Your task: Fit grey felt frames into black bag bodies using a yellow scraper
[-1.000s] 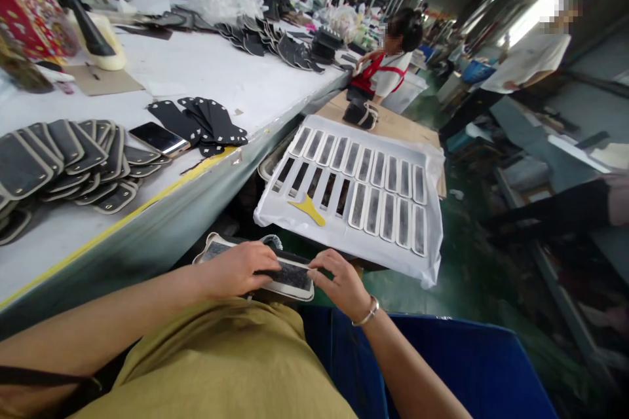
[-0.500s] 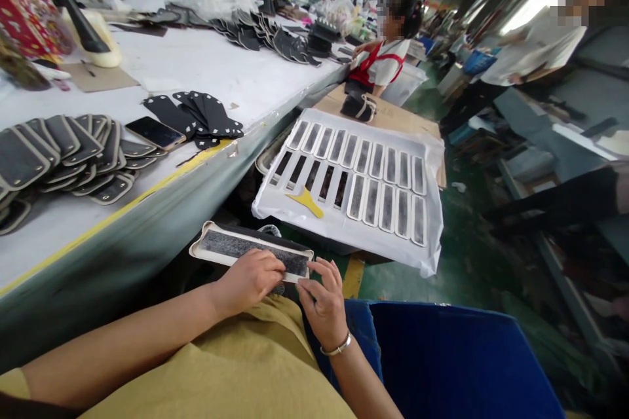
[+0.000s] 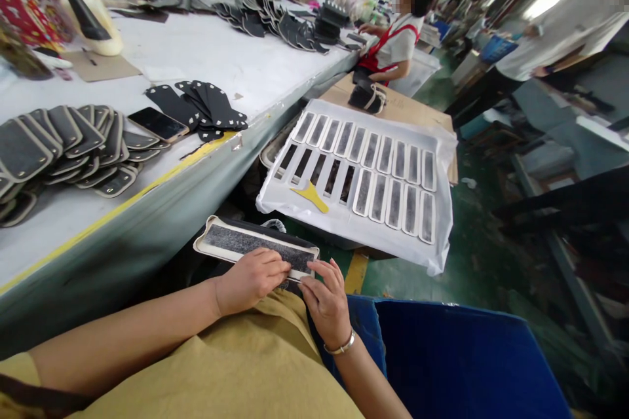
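A long grey panel with a cream border [image 3: 230,241] lies across my lap at the lower centre. My left hand [image 3: 255,275] rests on its lower edge, fingers together and curled over the strip. At the panel's right end, my right hand [image 3: 327,294] pinches the corner between thumb and fingers; a bracelet is on that wrist. Beyond the panel stands a white-covered board [image 3: 339,222] with rows of similar grey strips [image 3: 394,203] and several dark slots. A yellow flat tool [image 3: 312,197] lies on that board.
On the white table [image 3: 181,46] to the left are stacked grey pieces [image 3: 24,150], black pieces [image 3: 216,105] and a phone [image 3: 157,124]. A blue bin [image 3: 457,353] stands at the lower right. A person in a red apron [image 3: 398,39] sits beyond the board.
The view has shifted slightly, so most things appear a little to the right. Both hands stay on the panel with nearly the same hold. The seated person's arm has moved slightly.
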A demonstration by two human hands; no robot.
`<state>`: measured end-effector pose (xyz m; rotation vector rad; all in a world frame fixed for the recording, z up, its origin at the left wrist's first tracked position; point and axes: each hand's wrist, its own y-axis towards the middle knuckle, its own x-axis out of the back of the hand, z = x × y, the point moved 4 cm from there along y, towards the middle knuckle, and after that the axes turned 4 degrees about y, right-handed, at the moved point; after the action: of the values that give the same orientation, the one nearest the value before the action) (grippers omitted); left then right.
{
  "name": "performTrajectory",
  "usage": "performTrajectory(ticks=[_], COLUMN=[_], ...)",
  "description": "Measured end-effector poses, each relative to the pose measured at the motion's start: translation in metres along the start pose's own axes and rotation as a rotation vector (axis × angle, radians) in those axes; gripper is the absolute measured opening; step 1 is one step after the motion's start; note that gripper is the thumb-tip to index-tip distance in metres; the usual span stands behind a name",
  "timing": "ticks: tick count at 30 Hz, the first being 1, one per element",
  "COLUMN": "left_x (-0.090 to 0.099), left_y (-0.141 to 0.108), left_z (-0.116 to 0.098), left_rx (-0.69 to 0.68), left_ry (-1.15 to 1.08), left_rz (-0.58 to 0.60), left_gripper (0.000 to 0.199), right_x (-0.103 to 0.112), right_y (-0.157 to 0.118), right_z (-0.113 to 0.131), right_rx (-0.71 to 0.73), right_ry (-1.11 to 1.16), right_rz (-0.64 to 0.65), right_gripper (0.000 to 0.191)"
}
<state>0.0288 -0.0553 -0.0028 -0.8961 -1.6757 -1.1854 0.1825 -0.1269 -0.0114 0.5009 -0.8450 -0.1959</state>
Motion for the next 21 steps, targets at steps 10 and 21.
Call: performTrajectory(ticks=[10, 21], left_x=[0.0, -0.005], left_y=[0.002, 0.003], left_z=[0.005, 0.011], left_rx=[0.096, 0.288], left_ry=[-0.125, -0.31], left_rz=[-0.026, -0.038], left_gripper=[0.018, 0.016], right_x=[-0.003, -0.014], right_y=[-0.007, -0.01], right_z=[0.003, 0.012], right_rx=[-0.065, -0.144], right_ry=[-0.014, -0.075], right_rz=[-0.118, -0.215], right_gripper=[0.011, 0.011])
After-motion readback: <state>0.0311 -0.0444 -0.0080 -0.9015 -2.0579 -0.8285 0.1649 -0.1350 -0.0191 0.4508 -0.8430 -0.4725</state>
